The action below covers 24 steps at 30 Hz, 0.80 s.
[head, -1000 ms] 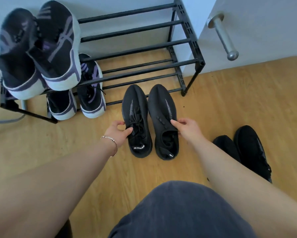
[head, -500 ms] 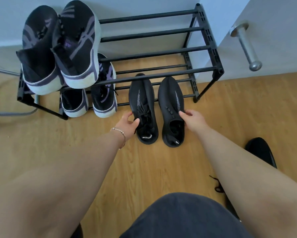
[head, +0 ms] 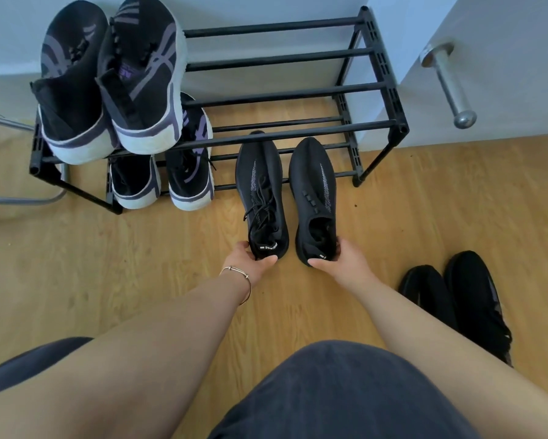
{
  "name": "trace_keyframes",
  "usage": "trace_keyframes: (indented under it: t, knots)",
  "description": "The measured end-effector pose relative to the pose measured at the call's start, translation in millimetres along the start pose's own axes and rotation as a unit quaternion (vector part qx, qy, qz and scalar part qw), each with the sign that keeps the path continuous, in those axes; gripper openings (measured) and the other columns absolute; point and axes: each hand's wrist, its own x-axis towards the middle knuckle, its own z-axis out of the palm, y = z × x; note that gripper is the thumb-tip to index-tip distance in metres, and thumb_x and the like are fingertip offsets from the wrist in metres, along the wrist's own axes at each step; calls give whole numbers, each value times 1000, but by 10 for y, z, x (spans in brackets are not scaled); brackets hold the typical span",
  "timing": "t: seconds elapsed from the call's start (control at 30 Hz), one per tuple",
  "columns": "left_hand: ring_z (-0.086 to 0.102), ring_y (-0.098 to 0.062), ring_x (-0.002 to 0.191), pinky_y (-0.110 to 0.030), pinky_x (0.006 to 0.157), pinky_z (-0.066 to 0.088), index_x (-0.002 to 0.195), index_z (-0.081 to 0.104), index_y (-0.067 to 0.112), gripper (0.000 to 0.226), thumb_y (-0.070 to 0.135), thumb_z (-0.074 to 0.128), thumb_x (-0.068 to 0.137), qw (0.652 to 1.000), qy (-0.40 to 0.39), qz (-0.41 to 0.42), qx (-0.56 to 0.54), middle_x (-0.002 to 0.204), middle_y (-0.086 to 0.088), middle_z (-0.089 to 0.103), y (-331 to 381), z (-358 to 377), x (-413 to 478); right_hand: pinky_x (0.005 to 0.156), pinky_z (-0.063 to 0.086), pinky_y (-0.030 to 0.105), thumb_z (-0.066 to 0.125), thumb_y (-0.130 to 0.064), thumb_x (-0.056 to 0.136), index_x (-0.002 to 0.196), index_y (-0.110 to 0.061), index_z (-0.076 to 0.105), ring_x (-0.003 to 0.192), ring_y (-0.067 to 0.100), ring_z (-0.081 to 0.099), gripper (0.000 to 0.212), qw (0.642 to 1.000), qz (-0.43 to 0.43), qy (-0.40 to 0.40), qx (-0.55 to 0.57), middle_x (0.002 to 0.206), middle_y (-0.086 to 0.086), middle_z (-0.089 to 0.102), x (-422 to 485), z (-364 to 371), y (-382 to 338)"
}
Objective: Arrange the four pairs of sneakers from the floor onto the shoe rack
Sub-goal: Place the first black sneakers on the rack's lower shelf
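- Shoe rack (head: 389, 90): black, two tiers of bars, standing on the wooden floor (head: 107, 264) against a pale wall; right half of both tiers bare.
- Top-tier pair (head: 114, 90): black knit sneakers with purple stripes and white soles, side by side at the left end of the upper bars, heels toward me.
- Lower-tier pair (head: 161, 172): same black, purple and white colouring, on the lower bars directly beneath the first pair, heels overhanging the front bar.
- Left black sneaker (head: 261, 191): all black, laced, toe resting over the front bars of the lower tier, heel out over the floor. My left hand (head: 250, 259) has its fingers closed on the heel, thumb across the back tab.
- Right black sneaker (head: 313, 198): its mate, just beside it and parallel, toe at the lower tier's front bars. My right hand (head: 345, 259) cups the heel, fingers wrapped round the collar, thumb beneath.
- Bracelet (head: 239, 280): thin metal band on my left wrist.
- Fourth pair (head: 459, 299): black sneakers on the floor to my right, well apart from the rack, touching each other.
- Door handle (head: 450, 83): silver lever on the pale door right of the rack.
- Metal tube (head: 19, 201): grey, curved, on the floor left of the rack.
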Motion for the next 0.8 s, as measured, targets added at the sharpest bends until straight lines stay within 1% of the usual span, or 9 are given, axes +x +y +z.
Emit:
trace_keyframes:
  t: [0.03,0.1,0.17,0.4,0.53,0.63,0.7,0.77,0.8]
  knots:
    - [58,-23,121,-28,87,44,150,36,15,80,40,76,85,1000,6,-2,0,135,-2,60,3,13,31,101,53,44,82,-69,53,135,-23,54,121,19,59,98,1000,6,4,-3,128,-3,62,76,30,48]
    - [59,-24,119,-29,86,46,145,41,12,74,41,75,86,1000,15,-4,3,134,-5,61,15,25,91,101,53,47,82,-66,53,137,-20,52,121,23,58,100,1000,15,15,10,130,2,60,140,62,64]
    - [60,-25,116,-30,82,44,142,44,11,70,42,74,86,1000,23,-7,3,130,-6,62,33,20,137,101,52,47,86,-54,63,138,-16,50,121,24,57,91,999,23,30,26,131,4,59,117,82,6]
    - [55,-19,94,-28,77,42,133,49,10,60,37,74,86,998,56,-3,-23,115,-3,62,60,80,172,99,49,38,81,-42,80,135,-12,51,118,21,54,70,996,-3,76,48,128,2,54,35,260,-70]
    - [59,-17,100,-28,82,48,135,49,10,64,38,77,84,997,58,18,-55,120,-1,63,83,36,212,103,50,41,79,-42,82,139,-19,50,121,19,56,67,991,-18,85,105,133,1,57,51,218,-71]
    - [68,-20,103,-35,91,57,134,52,12,65,38,78,81,991,63,29,-111,125,-4,64,135,-27,298,93,59,39,77,-33,87,145,-20,47,119,20,59,66,980,-25,71,187,138,2,54,103,124,-140]
    - [71,-19,98,-32,86,59,137,52,12,64,36,78,84,988,63,41,-135,125,-5,64,221,-79,340,90,61,34,77,-26,88,148,-20,46,117,18,62,68,967,-27,50,246,140,2,54,160,52,-216]
    - [71,-17,92,-22,74,56,138,51,13,61,32,76,86,986,67,59,-141,122,-4,66,323,-136,377,98,57,40,80,-31,84,150,-26,45,120,17,61,74,967,-37,32,252,142,-3,56,232,-23,-286]
    - [72,-16,91,-20,72,54,138,51,15,60,32,76,87,985,69,67,-141,119,-3,66,376,-167,397,103,53,44,81,-35,81,150,-31,44,124,18,59,78,969,-42,25,241,144,-6,55,268,-57,-325]
